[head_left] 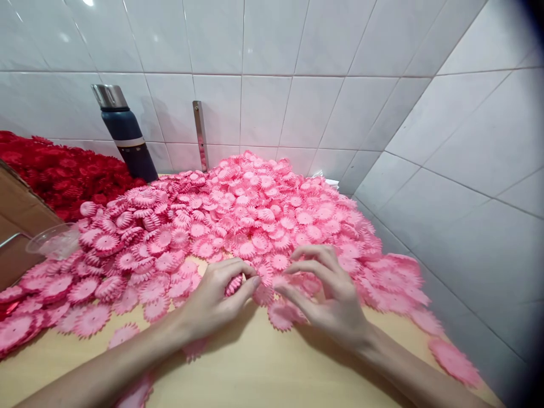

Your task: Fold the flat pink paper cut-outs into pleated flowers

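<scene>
Across the front, my left forearm [114,368] is nearest to the camera, reaching over the pale table [246,374]. At the far left there is a brown box [19,209], and just beside it a clear dish [46,241]. Behind them lies a red heap [72,175]. Next comes a dark blue bottle [130,139] with a steel cap (it looks tilted to the left, in this wide view), then a metal strip [199,136] against the tiled wall [272,107].

The pink flowers [255,209] make a big heap across the middle of the table, in front of both hands. My left hand [216,297] is curled at the near edge of this heap, thumb close to forefinger, and it holds a darker pink piece [234,285]. To the right of it, my right hand [334,294] has its fingers apart, with a narrow gap between thumb and forefinger, over blurred flowers. At the far right, a flower [454,362] lies near the table edge.
</scene>
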`<state>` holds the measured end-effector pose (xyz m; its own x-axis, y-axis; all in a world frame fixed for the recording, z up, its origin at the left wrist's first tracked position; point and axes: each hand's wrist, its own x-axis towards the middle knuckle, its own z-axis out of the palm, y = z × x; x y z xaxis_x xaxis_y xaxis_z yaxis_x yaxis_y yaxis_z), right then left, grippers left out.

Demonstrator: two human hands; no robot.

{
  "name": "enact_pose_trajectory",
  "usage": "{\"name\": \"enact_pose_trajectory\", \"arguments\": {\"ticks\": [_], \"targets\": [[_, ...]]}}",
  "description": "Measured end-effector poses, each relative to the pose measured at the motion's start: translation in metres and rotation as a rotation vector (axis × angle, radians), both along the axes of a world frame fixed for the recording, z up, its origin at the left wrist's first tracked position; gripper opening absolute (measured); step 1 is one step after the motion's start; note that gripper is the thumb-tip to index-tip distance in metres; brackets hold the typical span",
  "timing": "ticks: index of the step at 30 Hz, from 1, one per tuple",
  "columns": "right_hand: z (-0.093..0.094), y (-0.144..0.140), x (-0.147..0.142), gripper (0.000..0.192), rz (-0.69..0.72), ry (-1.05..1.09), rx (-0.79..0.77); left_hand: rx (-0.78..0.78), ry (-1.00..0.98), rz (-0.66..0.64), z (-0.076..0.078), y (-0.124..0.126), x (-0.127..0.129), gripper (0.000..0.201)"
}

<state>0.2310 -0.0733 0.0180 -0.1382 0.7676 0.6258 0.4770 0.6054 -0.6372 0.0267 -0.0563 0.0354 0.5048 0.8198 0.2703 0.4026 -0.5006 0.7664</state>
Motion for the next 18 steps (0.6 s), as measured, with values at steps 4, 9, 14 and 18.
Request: {"name": "enact_pose_trajectory", "arguments": {"ticks": [4,9,14,18], "targets": [[-0.0013,-0.0101,-0.0090,0.016,0.164,0.146,-0.265,-0.006,0.012,-0.066,-0.0016,-0.0032,0.0007,0.018],[-0.0059,-0.0095,-0.0109,0.010,0.214,0.351,-0.470,-0.020,0.027,-0.128,-0.0028,-0.0056,0.0017,0.019],[0.0005,-0.0076,-0.0109,0.018,0.361,0.565,-0.709,-0.023,-0.007,-0.151,-0.0019,-0.0067,0.0021,0.015],[0.0006,-0.0055,-0.0085,0.020,0.460,0.640,-0.793,-0.052,-0.023,-0.181,-0.0010,-0.0077,0.0005,0.014]]}}
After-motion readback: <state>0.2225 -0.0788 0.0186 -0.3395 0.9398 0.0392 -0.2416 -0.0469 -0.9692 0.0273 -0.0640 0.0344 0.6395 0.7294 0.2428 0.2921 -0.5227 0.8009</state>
